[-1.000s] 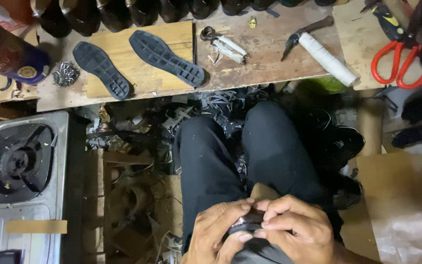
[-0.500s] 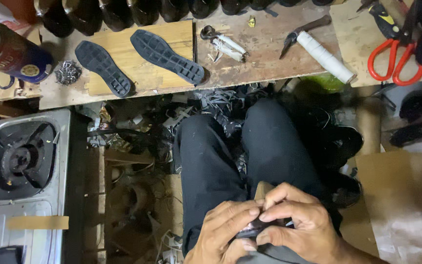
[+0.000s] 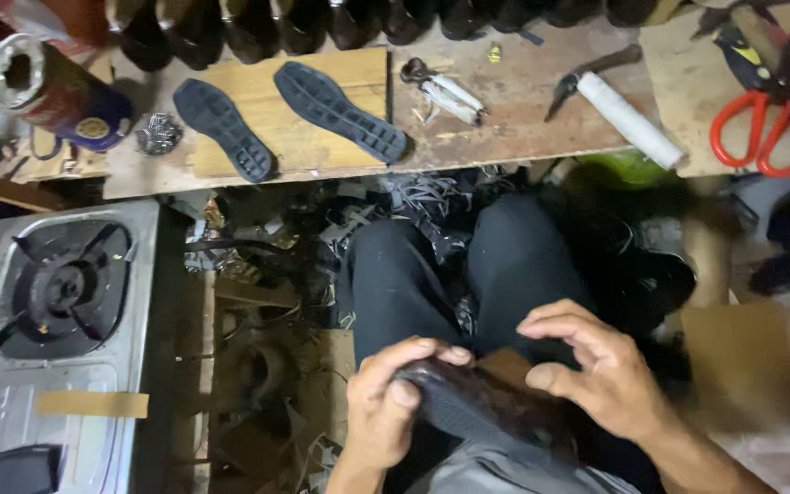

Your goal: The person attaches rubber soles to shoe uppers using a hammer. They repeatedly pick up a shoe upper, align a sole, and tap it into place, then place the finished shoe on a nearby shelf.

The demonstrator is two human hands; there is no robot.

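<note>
Two hands meet over my lap: my left hand [image 3: 384, 402] curls around the near end of a dark shoe piece [image 3: 482, 402], thumb pressed on top, holding it above my black trousers [image 3: 432, 284]. My right hand [image 3: 596, 366] hovers just beside it, fingers spread and loose, gripping nothing. Two black soles [image 3: 340, 110] lie well apart on the wooden bench [image 3: 523, 119].

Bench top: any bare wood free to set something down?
Bare wood lies between the pliers and the hammer, and below them to the bench edge. The soles crowd the left board; scissors fill the right.
</note>
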